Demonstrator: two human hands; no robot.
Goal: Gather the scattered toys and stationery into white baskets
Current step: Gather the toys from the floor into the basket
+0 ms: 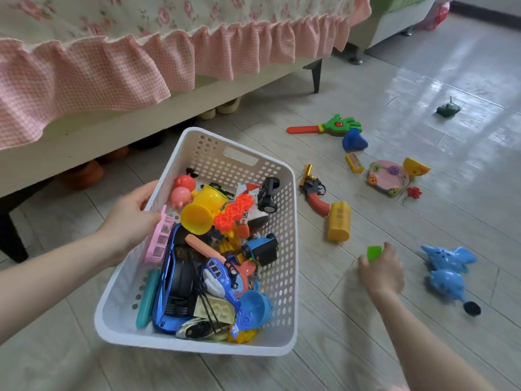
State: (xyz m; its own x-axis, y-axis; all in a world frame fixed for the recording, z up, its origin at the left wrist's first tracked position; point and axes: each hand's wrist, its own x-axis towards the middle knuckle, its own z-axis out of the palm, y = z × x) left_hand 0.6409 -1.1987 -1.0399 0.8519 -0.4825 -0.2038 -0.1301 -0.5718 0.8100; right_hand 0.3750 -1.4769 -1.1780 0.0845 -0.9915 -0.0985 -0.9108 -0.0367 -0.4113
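Observation:
A white perforated basket (pixel 284 249) holds several toys, among them a blue car (pixel 172 292) and a yellow cup (pixel 201 213). My left hand (pixel 129 218) grips its left rim and holds it tilted over the floor. My right hand (pixel 380 269) is down at the floor to the basket's right, fingers closed around a small green block (pixel 373 253). Right of that hand lies a blue dolphin toy (pixel 448 272). A toy pistol (pixel 314 190) and a yellow block (pixel 339 221) lie beyond the hand.
Farther out on the floor lie a green hand clapper (pixel 332 127), a blue cone (pixel 353 141), a pink round toy (pixel 387 177), a yellow wedge (pixel 415 167) and a small green tank (pixel 448 108). A sofa with a pink frilled cover (pixel 112 66) stands at the left.

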